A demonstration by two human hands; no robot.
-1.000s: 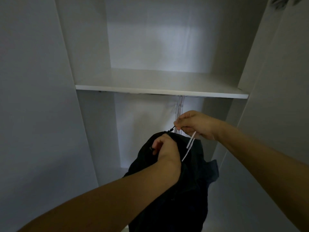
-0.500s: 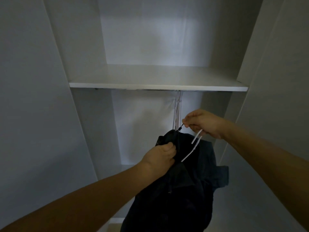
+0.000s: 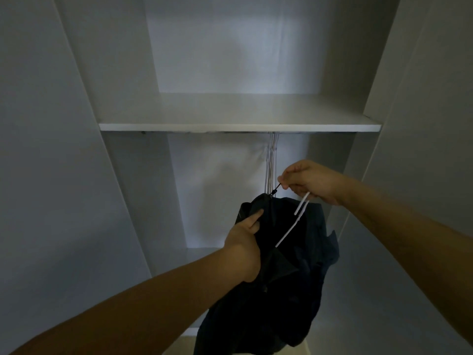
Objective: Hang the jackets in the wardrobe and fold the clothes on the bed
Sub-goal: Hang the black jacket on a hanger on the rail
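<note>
Jacket [image 3: 289, 272], dark, held up in front of the open wardrobe [image 3: 76, 175], below its white shelf [image 3: 238, 127]; the fabric hangs down in loose folds toward the lower edge of the view. At left, the wardrobe's pale side panel runs from top to bottom. My left hand [image 3: 243, 248] comes in from the lower left and grips the jacket near its upper left edge, fingers curled into the cloth and thumb lying on top of it. Just right of that hand, a white hanger [image 3: 291, 230] shows as a thin slanted bar against the dark fabric, its upper end rising toward my right hand. Behind the jacket's top, several pale hangers [image 3: 271, 160] hang from under the shelf; what they hang from is hidden. At right, my right hand [image 3: 308, 181] is closed: thumb and forefinger pinch a small black pull [image 3: 276, 190] at the jacket's top edge, and the white hanger's upper part passes under the same hand. Whether those fingers clasp the hanger itself, I cannot tell.
</note>
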